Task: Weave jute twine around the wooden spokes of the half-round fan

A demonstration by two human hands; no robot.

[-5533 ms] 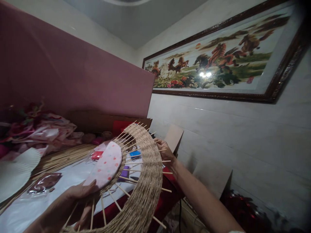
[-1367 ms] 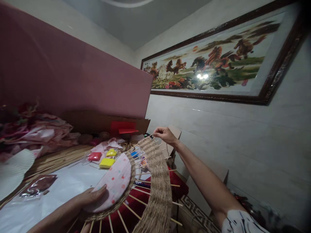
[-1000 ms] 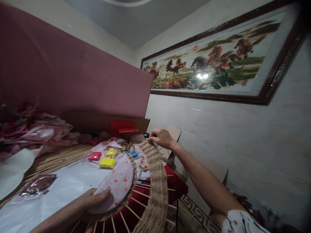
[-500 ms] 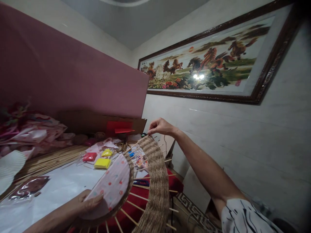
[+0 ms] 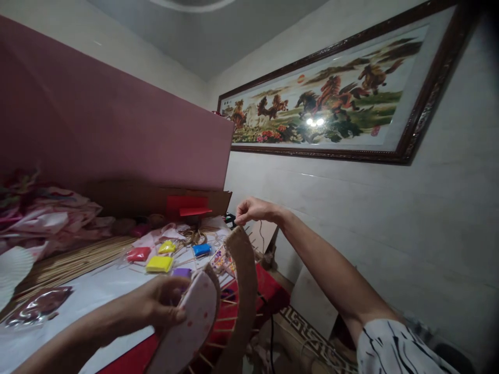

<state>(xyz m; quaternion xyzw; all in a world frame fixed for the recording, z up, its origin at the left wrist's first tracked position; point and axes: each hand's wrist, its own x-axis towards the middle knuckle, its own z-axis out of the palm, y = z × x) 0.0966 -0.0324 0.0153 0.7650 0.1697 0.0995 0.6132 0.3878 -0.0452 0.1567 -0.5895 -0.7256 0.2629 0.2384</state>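
My left hand (image 5: 166, 306) is closed on the straight edge of a woven fan (image 5: 244, 291), with the thumb on its pink flower-print fabric centre (image 5: 193, 317). Thin wooden sticks fan out from that half-round centre through a curved band of twisted brown cord. The fan is tilted nearly edge-on, and its lower part runs out of view. At the band's upper end my right hand (image 5: 251, 210) is pinched, fingertips together, at the tip of the fan. Whether it grips a stick end or the cord there is too small to tell.
On the white-covered table (image 5: 105, 296) lie yellow (image 5: 159, 264), red (image 5: 138, 254) and blue packets (image 5: 201, 250). A bundle of thin sticks (image 5: 74, 262) and piled pink fabric (image 5: 54, 218) are at the left. A pink panel (image 5: 117, 124) stands behind; red cloth (image 5: 273, 291) hangs at the table's edge.
The fan has turned from facing me to nearly edge-on. My right hand has moved from the band's outer side to its upper end. The view has shifted slightly right.
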